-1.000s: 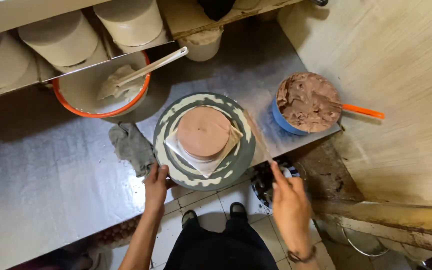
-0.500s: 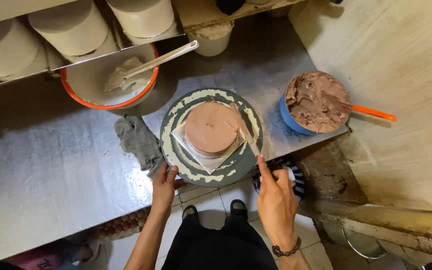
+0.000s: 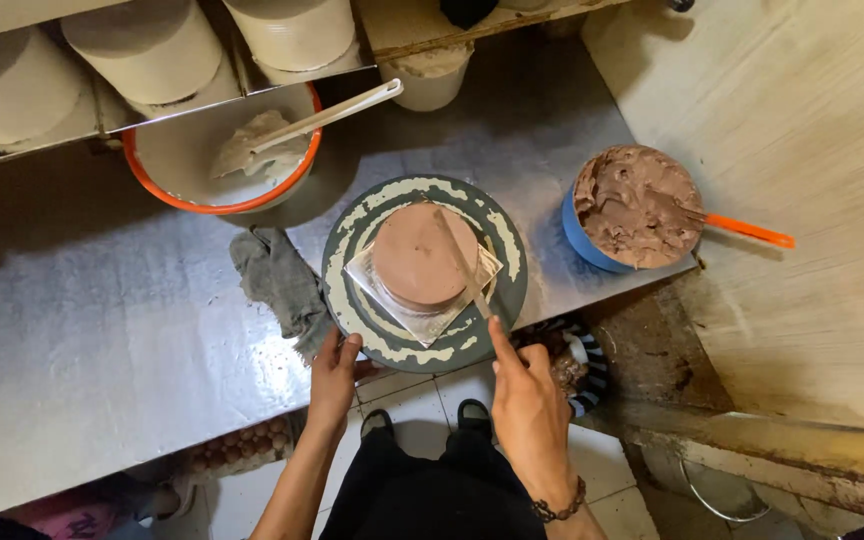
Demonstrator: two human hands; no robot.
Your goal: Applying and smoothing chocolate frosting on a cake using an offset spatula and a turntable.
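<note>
**Head view: a spatula laid across a frosted cake on a turntable**

Head view looks straight down along both forearms, which reach up from the body to the near edge of the metal table [image 3: 102, 340]. The left hand [image 3: 333, 377] curls its fingers over the near rim of the dark turntable [image 3: 352, 300], thumb on top, gripping it. The right hand [image 3: 524, 400] is closed around the handle of a long spatula [image 3: 462, 262], index finger stretched along it; the blade runs away from the hand and lies tilted across the top of the round pink-brown cake [image 3: 417, 250].

The cake sits on a square board at the turntable's centre, just beyond both hands. A grey cloth [image 3: 274, 280] lies just beyond the left hand. A blue bowl of brown frosting [image 3: 634, 205] stands beyond the right hand, out to its right.
</note>
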